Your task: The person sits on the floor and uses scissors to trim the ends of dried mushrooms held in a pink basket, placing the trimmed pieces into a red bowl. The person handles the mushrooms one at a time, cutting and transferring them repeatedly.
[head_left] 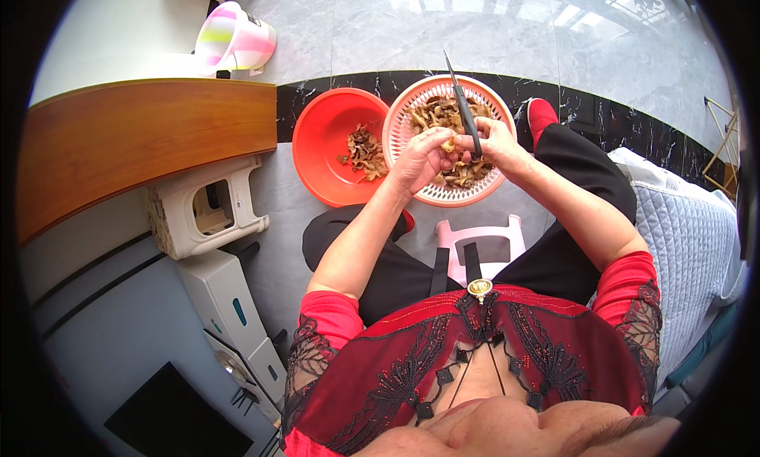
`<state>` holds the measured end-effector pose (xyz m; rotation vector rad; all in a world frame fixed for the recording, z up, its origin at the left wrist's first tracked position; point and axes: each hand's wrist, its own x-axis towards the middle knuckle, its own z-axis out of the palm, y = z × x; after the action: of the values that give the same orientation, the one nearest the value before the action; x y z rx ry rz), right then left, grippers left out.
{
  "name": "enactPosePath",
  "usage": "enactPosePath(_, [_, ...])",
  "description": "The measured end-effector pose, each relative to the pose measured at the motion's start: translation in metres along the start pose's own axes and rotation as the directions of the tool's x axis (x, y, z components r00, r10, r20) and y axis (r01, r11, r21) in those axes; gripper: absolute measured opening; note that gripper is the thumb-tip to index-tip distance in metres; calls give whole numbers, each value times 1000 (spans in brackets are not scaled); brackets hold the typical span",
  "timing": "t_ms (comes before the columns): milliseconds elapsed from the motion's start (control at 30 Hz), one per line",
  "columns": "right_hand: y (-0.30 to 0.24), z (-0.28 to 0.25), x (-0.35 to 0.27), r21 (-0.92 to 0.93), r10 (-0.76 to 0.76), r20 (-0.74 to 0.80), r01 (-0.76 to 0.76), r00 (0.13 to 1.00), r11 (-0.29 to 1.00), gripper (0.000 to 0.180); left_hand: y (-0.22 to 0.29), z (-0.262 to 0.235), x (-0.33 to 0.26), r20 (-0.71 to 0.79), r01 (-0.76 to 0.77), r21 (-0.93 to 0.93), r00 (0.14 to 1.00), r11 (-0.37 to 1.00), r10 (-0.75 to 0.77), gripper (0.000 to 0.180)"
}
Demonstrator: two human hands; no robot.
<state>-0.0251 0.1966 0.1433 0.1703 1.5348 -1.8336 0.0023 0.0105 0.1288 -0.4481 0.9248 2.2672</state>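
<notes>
Both my hands are over a pale pink slotted basket (pixel 395 154) heaped with brown mushrooms (pixel 467 174). My left hand (pixel 423 160) pinches a small yellowish mushroom piece (pixel 449 145) between thumb and fingers. Close against it, the fingertips of my right hand (pixel 492 144) meet the same piece. A slim black-handled knife (pixel 463 108) lies through my right hand, its narrow pointed blade aimed away from me past the basket's far rim. To the left, touching the basket, stands an orange-red basin (pixel 317 144) with torn mushroom bits (pixel 365 150) at its right side.
A pink plastic stool (pixel 483 239) stands between my legs. Left are a wooden tabletop (pixel 150 144), a cream plastic stool (pixel 237 207) and a white cabinet (pixel 226 298). A multicoloured bucket (pixel 247 41) is farther off. Quilted pale-blue fabric (pixel 681 243) covers something at my right.
</notes>
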Motion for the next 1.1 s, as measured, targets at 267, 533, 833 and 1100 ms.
enactPosePath(267, [-1,-5,1,-122,46,5,-45,999,991,42,3,-10,1,-72,-25,38,997,999,27,19])
enactPosePath(533, [-10,-2,-14,-712,-112,-32,56,993,700,64,27,-27,5,-295,-187,304,914,934,279,21])
enactPosePath(833, [0,5,-25,-892,-223,104,190,969,409,63,33,-20,4,-313,-186,751,745,634,590,10])
enactPosePath(1100, [-6,7,-26,-862,-104,48,94,993,499,70,34,-18,1,-338,-160,689,792,707,509,13])
